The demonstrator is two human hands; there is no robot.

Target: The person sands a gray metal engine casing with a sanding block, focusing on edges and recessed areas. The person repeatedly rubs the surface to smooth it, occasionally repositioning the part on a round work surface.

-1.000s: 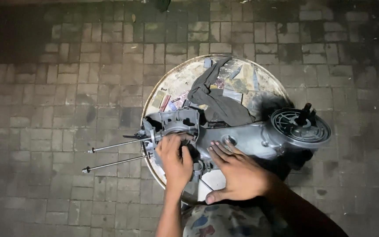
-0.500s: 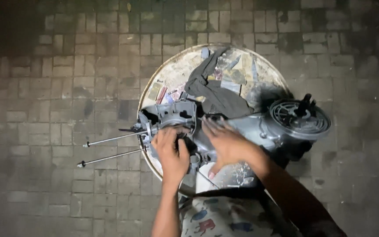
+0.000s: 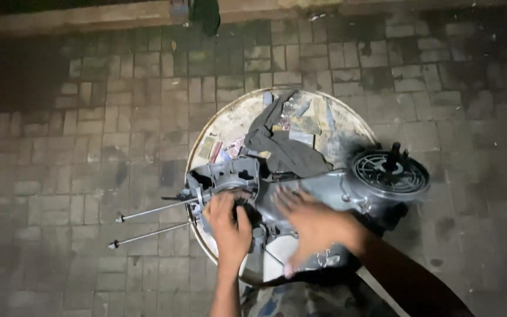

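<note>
The left hand (image 3: pixel 229 226) reaches up from the bottom edge, forearm nearly straight, fingers curled down and gripping with the knuckles on top. The right hand (image 3: pixel 312 226) comes in from the lower right on a long bare forearm, palm down, fingers spread and stretched toward the left, blurred. The two hands lie just beside each other, apart.

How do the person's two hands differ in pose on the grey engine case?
The left hand curls its fingers around the case's edge near the two long studs; the right hand lies flat, fingers spread, on the middle of the case. The left hand looks sharp, the right hand blurred. Both are bare and touch the same case on the round tray.
</note>
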